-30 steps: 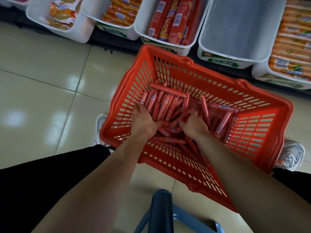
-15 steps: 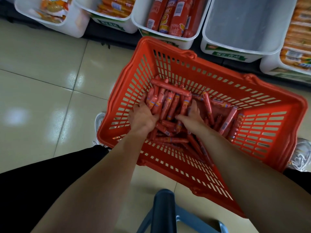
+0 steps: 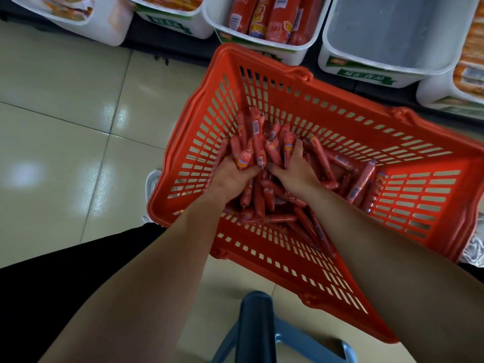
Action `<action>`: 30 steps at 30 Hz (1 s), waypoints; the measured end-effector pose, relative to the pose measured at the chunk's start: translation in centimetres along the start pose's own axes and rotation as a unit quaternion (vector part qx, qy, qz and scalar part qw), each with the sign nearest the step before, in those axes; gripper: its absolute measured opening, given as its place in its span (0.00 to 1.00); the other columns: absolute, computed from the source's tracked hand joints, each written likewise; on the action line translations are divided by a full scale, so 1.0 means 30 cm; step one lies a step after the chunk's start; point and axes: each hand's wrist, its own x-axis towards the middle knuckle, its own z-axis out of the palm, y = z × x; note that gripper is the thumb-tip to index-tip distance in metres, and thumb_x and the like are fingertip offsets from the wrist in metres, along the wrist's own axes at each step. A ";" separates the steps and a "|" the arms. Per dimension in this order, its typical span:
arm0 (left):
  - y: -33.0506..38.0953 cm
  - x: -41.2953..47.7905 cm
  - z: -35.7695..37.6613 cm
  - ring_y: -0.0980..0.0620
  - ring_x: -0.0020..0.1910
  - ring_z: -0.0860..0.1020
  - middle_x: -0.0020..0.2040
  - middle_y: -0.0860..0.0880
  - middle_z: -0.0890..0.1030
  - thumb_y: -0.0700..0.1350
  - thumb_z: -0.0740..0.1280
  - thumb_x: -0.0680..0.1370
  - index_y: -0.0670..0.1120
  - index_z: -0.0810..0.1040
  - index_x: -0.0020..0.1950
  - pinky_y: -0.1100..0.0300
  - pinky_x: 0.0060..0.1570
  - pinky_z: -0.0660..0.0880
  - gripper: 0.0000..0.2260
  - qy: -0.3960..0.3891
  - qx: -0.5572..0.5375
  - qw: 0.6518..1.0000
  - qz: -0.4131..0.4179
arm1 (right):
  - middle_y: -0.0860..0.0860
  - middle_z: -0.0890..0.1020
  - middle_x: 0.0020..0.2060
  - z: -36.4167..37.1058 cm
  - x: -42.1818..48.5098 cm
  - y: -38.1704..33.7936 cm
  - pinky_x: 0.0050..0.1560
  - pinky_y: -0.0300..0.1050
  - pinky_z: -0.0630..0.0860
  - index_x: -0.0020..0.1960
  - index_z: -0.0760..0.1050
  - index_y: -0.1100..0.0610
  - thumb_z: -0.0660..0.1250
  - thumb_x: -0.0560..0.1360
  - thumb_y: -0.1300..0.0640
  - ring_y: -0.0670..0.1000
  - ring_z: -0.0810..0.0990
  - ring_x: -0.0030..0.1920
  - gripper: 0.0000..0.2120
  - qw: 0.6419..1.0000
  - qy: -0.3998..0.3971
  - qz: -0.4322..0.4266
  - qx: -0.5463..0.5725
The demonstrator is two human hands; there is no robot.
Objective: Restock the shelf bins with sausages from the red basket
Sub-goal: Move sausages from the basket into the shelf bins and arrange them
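Left hand (image 3: 230, 176) is scooped under the left side of a bundle of sausages (image 3: 258, 145). Its fingers are mostly hidden beneath but clearly curled round the load. The bundle sits between both hands and looks raised just off the pile in the left half of the red basket (image 3: 353, 113), ends fanning up. Right hand (image 3: 297, 171) clamps the right side, fingers (image 3: 297, 151) curled over the sticks. My read: small film-cased sticks, light, fairly stiff, slick. They'll slide on each other and squirt out the ends, so squeeze at mid-length from both sides and support from below. More loose sausages (image 3: 364, 179) lie further right on the basket floor. Empty white bin (image 3: 387, 35), upper right on the shelf, is the likely drop.
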 end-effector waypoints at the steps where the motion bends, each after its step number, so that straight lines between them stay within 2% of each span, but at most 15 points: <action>1: 0.002 -0.001 -0.006 0.50 0.59 0.80 0.58 0.52 0.83 0.58 0.74 0.71 0.50 0.80 0.63 0.52 0.64 0.75 0.23 -0.006 -0.027 1.000 0.007 | 0.52 0.72 0.71 -0.007 0.003 0.001 0.57 0.43 0.68 0.81 0.41 0.50 0.72 0.72 0.39 0.55 0.75 0.65 0.52 1.000 0.012 0.001 0.003; 3: 0.008 -0.007 -0.017 0.51 0.58 0.81 0.56 0.53 0.83 0.53 0.76 0.72 0.54 0.79 0.57 0.55 0.62 0.75 0.16 0.001 -0.049 0.999 0.021 | 0.47 0.78 0.62 -0.025 0.009 -0.003 0.52 0.42 0.69 0.78 0.55 0.50 0.74 0.70 0.40 0.50 0.78 0.55 0.45 1.000 0.027 0.011 0.001; 5: 0.008 -0.007 -0.018 0.52 0.56 0.82 0.55 0.53 0.84 0.54 0.78 0.68 0.60 0.75 0.54 0.52 0.61 0.76 0.19 0.013 -0.048 0.998 0.038 | 0.43 0.82 0.52 -0.031 0.029 0.003 0.49 0.42 0.73 0.67 0.73 0.49 0.76 0.62 0.35 0.46 0.81 0.50 0.37 0.999 0.035 0.033 0.005; 7: 0.003 -0.007 -0.014 0.52 0.55 0.82 0.54 0.53 0.84 0.54 0.78 0.67 0.60 0.75 0.52 0.49 0.61 0.77 0.18 0.014 -0.047 0.998 0.048 | 0.44 0.85 0.45 -0.029 0.030 0.012 0.47 0.43 0.77 0.56 0.80 0.49 0.78 0.57 0.35 0.46 0.84 0.45 0.31 0.999 0.012 0.040 0.030; 10: 0.008 -0.011 -0.012 0.53 0.55 0.82 0.54 0.52 0.84 0.52 0.77 0.71 0.54 0.78 0.57 0.51 0.62 0.77 0.18 0.015 -0.054 0.997 0.052 | 0.44 0.86 0.48 -0.009 0.017 0.024 0.54 0.48 0.80 0.58 0.80 0.47 0.82 0.55 0.40 0.45 0.85 0.48 0.33 0.997 -0.016 0.021 0.069; 13: 0.006 -0.008 -0.019 0.55 0.55 0.81 0.56 0.53 0.83 0.50 0.76 0.73 0.53 0.75 0.61 0.55 0.62 0.76 0.19 0.013 -0.061 0.997 0.050 | 0.45 0.86 0.49 0.014 -0.011 -0.005 0.58 0.46 0.79 0.53 0.81 0.45 0.81 0.65 0.54 0.44 0.84 0.51 0.18 0.992 -0.026 -0.018 0.121; 15: 0.004 -0.003 -0.020 0.53 0.58 0.80 0.58 0.53 0.82 0.54 0.76 0.72 0.52 0.74 0.67 0.52 0.63 0.76 0.26 0.027 -0.060 0.997 0.034 | 0.45 0.86 0.48 0.030 -0.028 -0.024 0.58 0.46 0.79 0.52 0.81 0.45 0.79 0.68 0.56 0.44 0.85 0.50 0.15 0.987 -0.021 -0.006 0.160; 18: -0.004 0.005 -0.025 0.51 0.59 0.80 0.58 0.53 0.82 0.56 0.74 0.73 0.50 0.72 0.70 0.50 0.64 0.75 0.27 0.050 -0.049 0.997 0.015 | 0.46 0.87 0.44 0.044 -0.032 -0.032 0.56 0.48 0.80 0.47 0.82 0.47 0.77 0.68 0.59 0.47 0.86 0.46 0.11 0.978 0.013 0.023 0.206; 21: -0.010 0.015 -0.030 0.50 0.58 0.80 0.57 0.51 0.82 0.54 0.74 0.74 0.47 0.73 0.68 0.49 0.63 0.76 0.26 0.074 -0.045 0.996 0.000 | 0.47 0.87 0.41 0.037 -0.030 -0.035 0.53 0.48 0.81 0.47 0.83 0.50 0.75 0.68 0.59 0.48 0.86 0.44 0.09 0.982 0.011 0.050 0.180; 26: 0.011 -0.006 -0.027 0.52 0.55 0.82 0.54 0.53 0.83 0.52 0.77 0.72 0.48 0.75 0.67 0.53 0.61 0.77 0.26 0.071 -0.029 0.997 0.023 | 0.52 0.84 0.35 -0.026 -0.058 -0.039 0.36 0.40 0.77 0.43 0.81 0.59 0.71 0.70 0.62 0.51 0.83 0.35 0.02 0.990 0.012 0.074 0.122; 30: 0.063 -0.068 -0.052 0.54 0.51 0.78 0.49 0.56 0.79 0.49 0.76 0.74 0.47 0.73 0.66 0.58 0.57 0.73 0.23 0.071 -0.025 0.996 0.045 | 0.55 0.84 0.38 -0.085 -0.124 -0.022 0.39 0.46 0.81 0.47 0.79 0.60 0.73 0.68 0.61 0.55 0.84 0.38 0.09 0.992 0.011 0.072 0.099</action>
